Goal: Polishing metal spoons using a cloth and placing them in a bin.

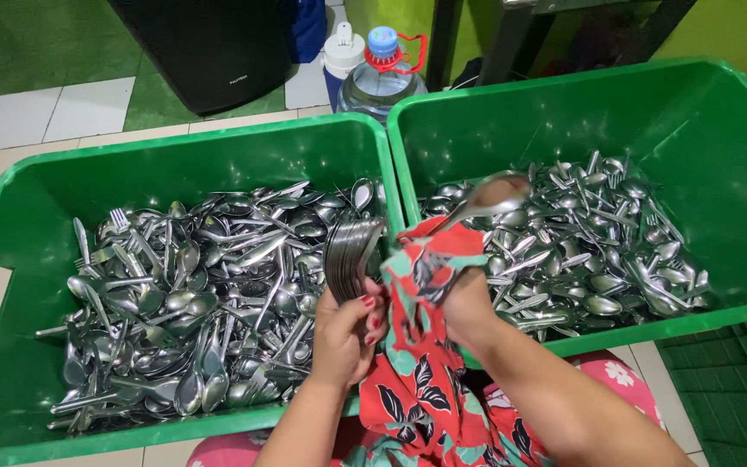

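Observation:
My left hand [345, 330] grips a stacked bunch of metal forks [350, 252] by their handles, tines up, over the inner edge of the left green crate [36, 227]. My right hand [467, 304] is wrapped in a red floral cloth [421, 346] and holds a metal spoon [488, 197] through it, the bowl pointing up and right above the right green crate [702, 130]. Both crates hold heaps of steel spoons and forks.
Behind the crates stand a large clear water bottle with a blue cap [381, 76], a white-capped container [340, 54] and a black box [209, 47] on a tiled floor. A dark green crate edge [732, 389] lies at lower right.

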